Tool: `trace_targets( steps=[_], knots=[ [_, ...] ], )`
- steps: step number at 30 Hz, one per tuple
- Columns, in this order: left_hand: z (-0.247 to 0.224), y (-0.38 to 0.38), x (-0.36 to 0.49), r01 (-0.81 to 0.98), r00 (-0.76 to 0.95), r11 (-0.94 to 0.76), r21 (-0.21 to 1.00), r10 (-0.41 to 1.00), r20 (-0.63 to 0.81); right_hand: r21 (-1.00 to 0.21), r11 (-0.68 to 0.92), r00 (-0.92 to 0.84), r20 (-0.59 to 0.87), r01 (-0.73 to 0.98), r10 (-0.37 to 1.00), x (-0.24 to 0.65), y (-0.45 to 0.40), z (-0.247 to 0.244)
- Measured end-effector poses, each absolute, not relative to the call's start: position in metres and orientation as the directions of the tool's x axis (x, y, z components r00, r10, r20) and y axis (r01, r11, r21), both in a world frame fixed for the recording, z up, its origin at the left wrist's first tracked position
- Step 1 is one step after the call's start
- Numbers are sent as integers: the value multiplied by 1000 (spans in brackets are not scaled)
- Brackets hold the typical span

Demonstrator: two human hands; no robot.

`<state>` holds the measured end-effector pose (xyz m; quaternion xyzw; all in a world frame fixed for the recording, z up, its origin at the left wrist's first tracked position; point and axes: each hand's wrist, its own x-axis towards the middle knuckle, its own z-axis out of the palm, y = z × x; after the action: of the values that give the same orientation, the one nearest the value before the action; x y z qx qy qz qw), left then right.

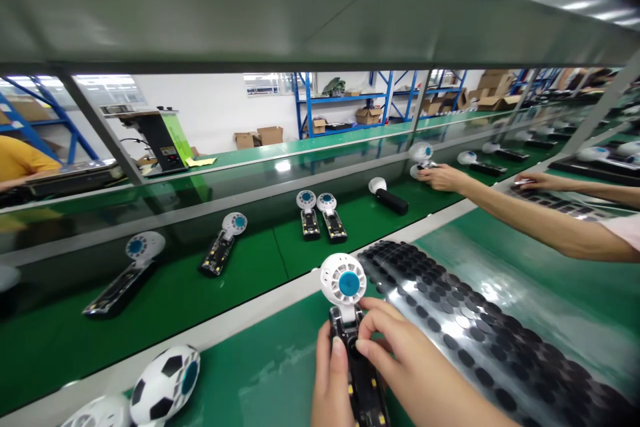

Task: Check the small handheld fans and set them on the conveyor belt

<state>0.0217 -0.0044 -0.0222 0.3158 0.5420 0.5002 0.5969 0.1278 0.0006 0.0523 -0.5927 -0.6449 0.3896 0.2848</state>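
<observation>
A small handheld fan [344, 283] with a round white head, a blue centre and an uncovered black handle is held upright over the green worktop. My left hand [330, 373] wraps round the handle from the left, thumb along its face. From the right, my right hand [395, 347] has thumb and fingertip pinched at the upper part of the handle, by a dark round spot; whether it holds a small piece there is hidden. Right of my hands lies a clear sheet [450, 320] covered with rows of black round stickers.
Several similar fans [223, 240] lie on the green conveyor belt [265, 260] ahead. A soccer-ball-patterned fan [167, 383] lies at lower left. A co-worker's hand [443, 177] on the right grips another fan over the belt. A metal shelf [300, 20] hangs overhead.
</observation>
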Motion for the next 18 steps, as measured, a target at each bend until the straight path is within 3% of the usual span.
trace_targets(
  steps=[12,18],
  knots=[
    [-27,-5,21,-291,-107,314,904,928,-357,-736,58,-75,9,674,997,121,-4,52],
    [-31,-5,24,-535,8,374,757,899,-438,-743,27,33,65,668,997,129,-5,26]
  ],
)
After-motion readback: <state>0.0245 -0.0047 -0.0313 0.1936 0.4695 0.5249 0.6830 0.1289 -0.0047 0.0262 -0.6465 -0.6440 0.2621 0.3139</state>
